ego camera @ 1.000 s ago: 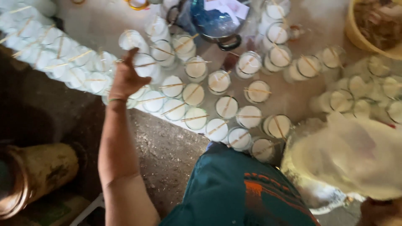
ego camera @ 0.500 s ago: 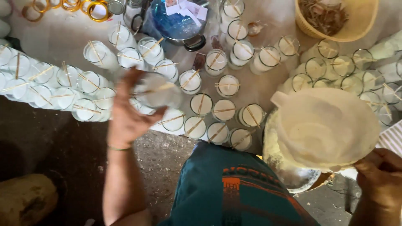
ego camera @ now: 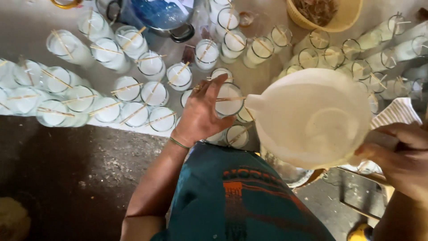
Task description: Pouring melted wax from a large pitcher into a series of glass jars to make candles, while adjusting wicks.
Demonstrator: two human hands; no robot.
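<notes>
My left hand [ego camera: 203,111] grips a clear glass jar [ego camera: 229,100] filled with white wax, a thin wooden stick lying across its mouth. The jar is lifted a little above the rows of like jars [ego camera: 133,93] on the floor. My right hand [ego camera: 401,156] holds the handle of a wax-coated white pouring jug [ego camera: 312,118], whose spout points toward the held jar. A striped cloth [ego camera: 394,114] lies between my right hand and the jug.
Several wax-filled jars with sticks stand in rows at the left and back. A blue-lidded pot [ego camera: 158,15] sits at the top, a yellow basin [ego camera: 323,13] of brown scraps top right. Empty glasses [ego camera: 352,49] crowd the right. Dark bare floor [ego camera: 67,178] spreads lower left.
My left hand has carried a jar from the left rows to the middle, beside the jug's spout. The jug and my right hand have come further into view.
</notes>
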